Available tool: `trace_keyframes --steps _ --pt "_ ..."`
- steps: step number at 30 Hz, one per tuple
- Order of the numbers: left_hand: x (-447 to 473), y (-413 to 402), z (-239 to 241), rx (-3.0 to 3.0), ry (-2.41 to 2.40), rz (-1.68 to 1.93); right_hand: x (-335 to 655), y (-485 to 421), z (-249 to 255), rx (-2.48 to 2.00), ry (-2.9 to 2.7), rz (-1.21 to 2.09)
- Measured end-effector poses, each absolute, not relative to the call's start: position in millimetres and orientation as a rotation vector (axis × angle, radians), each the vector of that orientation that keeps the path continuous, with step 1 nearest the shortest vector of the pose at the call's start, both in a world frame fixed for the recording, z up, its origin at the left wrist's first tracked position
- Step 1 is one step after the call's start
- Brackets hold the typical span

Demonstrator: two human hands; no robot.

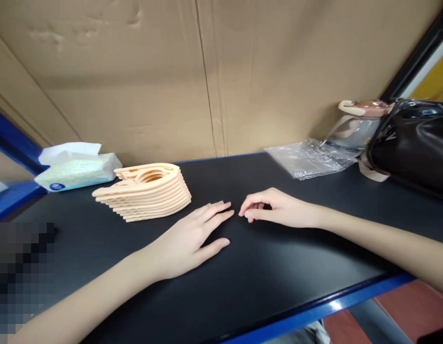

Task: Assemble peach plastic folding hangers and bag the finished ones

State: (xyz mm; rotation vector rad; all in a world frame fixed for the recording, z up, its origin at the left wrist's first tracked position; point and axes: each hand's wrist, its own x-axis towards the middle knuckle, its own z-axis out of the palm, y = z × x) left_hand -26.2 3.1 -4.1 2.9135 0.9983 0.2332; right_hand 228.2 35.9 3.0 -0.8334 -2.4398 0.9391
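Observation:
My left hand (192, 236) lies flat on the black tabletop (264, 267), fingers stretched out, holding nothing. Just left of its fingertips sits a stack of several peach plastic hangers (145, 192), not touched by either hand. My right hand (275, 208) rests on the table close to the left one, fingers loosely curled downward with the tips on the surface; nothing shows in it.
A tissue pack (78, 168) lies at the back left. A clear plastic bag (307, 157), a water bottle (353, 125) and a black bag (415, 143) stand at the back right. A cardboard wall (207, 71) rises behind. The table's blue front edge (332, 306) runs lower right.

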Motion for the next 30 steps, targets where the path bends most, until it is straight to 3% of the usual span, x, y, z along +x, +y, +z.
trace_keyframes --steps 6,10,14,20,25,30 --pt "-28.8 5.3 2.5 2.961 0.971 0.210 244.3 46.6 12.5 -1.237 -2.552 -0.365" --pt "-28.7 4.6 1.5 3.040 0.941 0.231 270.5 62.8 18.8 -1.740 -2.443 -0.833" --pt "-28.8 5.2 0.2 3.063 0.934 0.224 290.1 75.3 16.2 -1.928 -2.390 -1.007" --pt "-28.6 5.5 0.1 3.048 0.952 0.214 292.3 79.4 20.5 -1.864 -2.357 -1.105" --pt "-28.4 4.1 -1.2 3.070 0.976 0.322 270.5 59.0 35.2 -1.512 -2.247 -1.121" --pt "-24.6 5.1 0.1 3.317 1.119 0.728 235.6 13.1 32.4 -0.923 -2.412 -1.103"
